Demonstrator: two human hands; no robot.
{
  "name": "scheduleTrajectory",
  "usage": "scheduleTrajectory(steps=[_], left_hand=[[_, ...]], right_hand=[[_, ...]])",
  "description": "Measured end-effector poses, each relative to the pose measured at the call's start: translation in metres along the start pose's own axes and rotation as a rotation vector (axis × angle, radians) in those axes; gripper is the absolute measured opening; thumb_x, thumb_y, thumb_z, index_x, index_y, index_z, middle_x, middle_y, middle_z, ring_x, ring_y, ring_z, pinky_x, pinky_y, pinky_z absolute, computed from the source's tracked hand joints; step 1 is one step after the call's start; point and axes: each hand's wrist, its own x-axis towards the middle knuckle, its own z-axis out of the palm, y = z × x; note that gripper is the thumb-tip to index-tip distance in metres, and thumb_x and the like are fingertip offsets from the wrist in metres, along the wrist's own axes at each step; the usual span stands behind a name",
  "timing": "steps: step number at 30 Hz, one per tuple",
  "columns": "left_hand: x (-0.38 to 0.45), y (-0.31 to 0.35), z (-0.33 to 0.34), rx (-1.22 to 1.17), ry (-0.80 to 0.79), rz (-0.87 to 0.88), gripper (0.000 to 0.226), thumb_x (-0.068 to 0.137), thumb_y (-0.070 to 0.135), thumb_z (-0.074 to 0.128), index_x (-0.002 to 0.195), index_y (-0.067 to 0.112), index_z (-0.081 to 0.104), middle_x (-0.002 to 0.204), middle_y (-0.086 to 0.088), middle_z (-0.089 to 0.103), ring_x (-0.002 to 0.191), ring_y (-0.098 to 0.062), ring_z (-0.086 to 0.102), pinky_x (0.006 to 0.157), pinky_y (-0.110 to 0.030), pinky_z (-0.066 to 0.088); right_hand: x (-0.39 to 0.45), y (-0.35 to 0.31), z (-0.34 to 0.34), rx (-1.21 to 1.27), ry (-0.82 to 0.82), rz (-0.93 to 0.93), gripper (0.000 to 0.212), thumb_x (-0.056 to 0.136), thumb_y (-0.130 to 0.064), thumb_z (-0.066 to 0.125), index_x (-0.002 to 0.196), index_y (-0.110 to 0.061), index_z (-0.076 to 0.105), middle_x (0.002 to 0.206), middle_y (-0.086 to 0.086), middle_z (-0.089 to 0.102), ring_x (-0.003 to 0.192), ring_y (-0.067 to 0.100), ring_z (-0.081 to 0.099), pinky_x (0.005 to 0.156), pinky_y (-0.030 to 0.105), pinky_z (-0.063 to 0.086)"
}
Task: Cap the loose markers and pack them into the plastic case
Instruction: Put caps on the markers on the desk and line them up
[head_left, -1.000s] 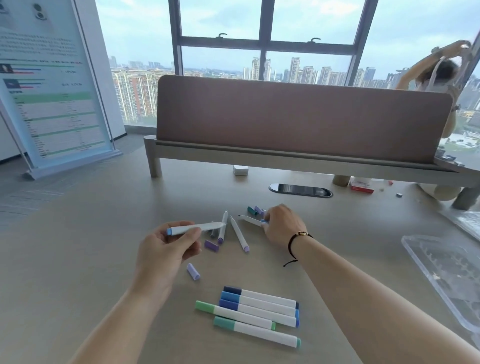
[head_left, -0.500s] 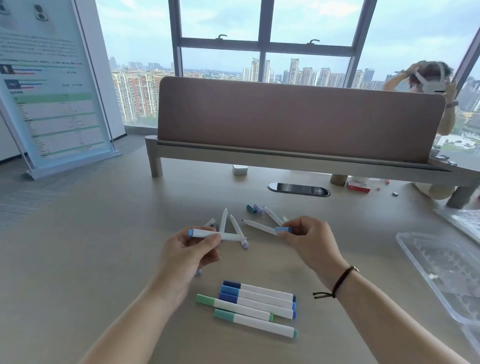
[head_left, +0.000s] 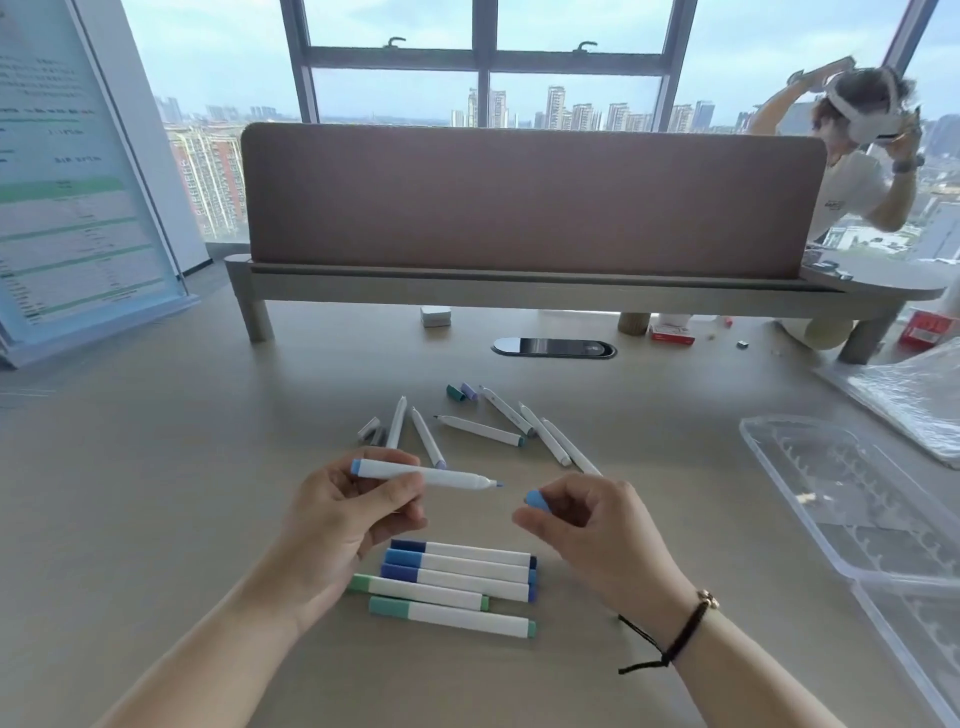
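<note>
Left hand (head_left: 343, 512) pinches a white marker (head_left: 423, 474) by its rear half, holding it level above the middle of the desk (head_left: 156, 493), its bare blue tip pointing toward my right hand (head_left: 587, 519). That right hand pinches a small blue cap (head_left: 535, 501) between thumb and fingertips, just beside the tip but not touching it. Which end of the cap faces the tip I cannot tell.

I judge the step in hand to be capping this one marker. The next move calls for lining the cap's open end up with the tip and pushing the two together along the marker's length until the cap seats; the tip is narrow and the cap small, so the approach should be straight, not slanted.

Toward the near edge of the desk, under my hands, five capped markers (head_left: 457, 584) lie side by side in a neat row, three blue and two green. Farther toward the far edge, several uncapped markers (head_left: 519, 428) lie scattered, with two loose caps (head_left: 461, 392), one green and one purple, beside them. At the right edge sits the open clear case (head_left: 852, 499); I see no markers in it, so packing seems not yet begun.

A good deal of capping remains before anything goes into the case.
</note>
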Motion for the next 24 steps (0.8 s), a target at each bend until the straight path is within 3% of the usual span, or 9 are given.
scheduleTrajectory(steps=[3, 8, 11, 14, 18, 21, 24], left_hand=[[0.0, 0.0, 0.001, -0.007, -0.013, 0.001, 0.063, 0.035, 0.038, 0.101, 0.086, 0.008, 0.077, 0.072, -0.016, 0.065, 0.062, -0.022, 0.065, 0.064, -0.033, 0.06], [0.0, -0.002, 0.002, 0.017, -0.023, -0.028, 0.054, 0.042, 0.032, 0.1, 0.085, 0.008, 0.078, 0.072, -0.015, 0.066, 0.061, -0.021, 0.066, 0.063, -0.032, 0.061], [0.0, -0.003, 0.004, 0.009, -0.038, -0.045, 0.029, 0.055, 0.017, 0.086, 0.081, 0.008, 0.078, 0.072, -0.016, 0.066, 0.057, -0.02, 0.065, 0.06, -0.031, 0.06], [-0.001, -0.004, 0.007, 0.014, -0.031, -0.051, 0.024, 0.056, 0.016, 0.08, 0.079, 0.008, 0.079, 0.07, -0.016, 0.065, 0.055, -0.019, 0.064, 0.059, -0.03, 0.06], [0.0, -0.005, 0.003, 0.027, -0.048, -0.059, 0.043, 0.047, 0.023, 0.095, 0.082, 0.006, 0.078, 0.071, -0.017, 0.065, 0.055, -0.02, 0.064, 0.06, -0.031, 0.06], [0.0, -0.006, 0.003, 0.101, -0.079, -0.069, 0.063, 0.034, 0.039, 0.101, 0.083, 0.006, 0.078, 0.069, -0.016, 0.066, 0.054, -0.019, 0.063, 0.057, -0.029, 0.059], [-0.001, -0.006, 0.005, 0.166, -0.115, -0.065, 0.061, 0.037, 0.044, 0.099, 0.079, 0.007, 0.078, 0.068, -0.018, 0.066, 0.053, -0.021, 0.063, 0.054, -0.028, 0.058]], right_hand=[[-0.003, 0.002, 0.001, -0.013, -0.02, -0.028, 0.016, 0.072, -0.032, 0.086, 0.073, -0.021, 0.075, 0.057, -0.014, 0.056, 0.053, 0.0, 0.044, 0.055, 0.014, 0.037], [-0.002, 0.0, 0.0, 0.058, -0.025, -0.041, 0.015, 0.072, -0.031, 0.087, 0.08, -0.022, 0.078, 0.072, 0.005, 0.068, 0.059, 0.003, 0.05, 0.06, 0.022, 0.044], [-0.003, 0.0, 0.001, 0.028, -0.036, -0.078, 0.013, 0.074, -0.029, 0.086, 0.084, -0.024, 0.079, 0.07, 0.0, 0.066, 0.06, 0.001, 0.05, 0.061, 0.02, 0.044], [-0.004, -0.002, 0.001, -0.013, -0.053, -0.131, 0.011, 0.075, -0.026, 0.085, 0.084, -0.027, 0.079, 0.07, -0.008, 0.059, 0.059, 0.002, 0.049, 0.059, 0.014, 0.04], [-0.005, -0.005, 0.0, -0.026, -0.067, -0.15, 0.012, 0.076, -0.024, 0.084, 0.084, -0.031, 0.079, 0.069, -0.009, 0.057, 0.059, 0.003, 0.049, 0.059, 0.013, 0.039], [-0.007, -0.007, 0.0, 0.041, -0.092, -0.135, 0.017, 0.077, -0.017, 0.083, 0.084, -0.032, 0.078, 0.071, -0.012, 0.069, 0.062, 0.002, 0.06, 0.065, 0.019, 0.05], [-0.009, -0.009, -0.002, 0.09, -0.138, -0.099, 0.017, 0.081, -0.013, 0.079, 0.082, -0.029, 0.075, 0.06, -0.012, 0.068, 0.053, 0.003, 0.061, 0.062, 0.016, 0.05]])
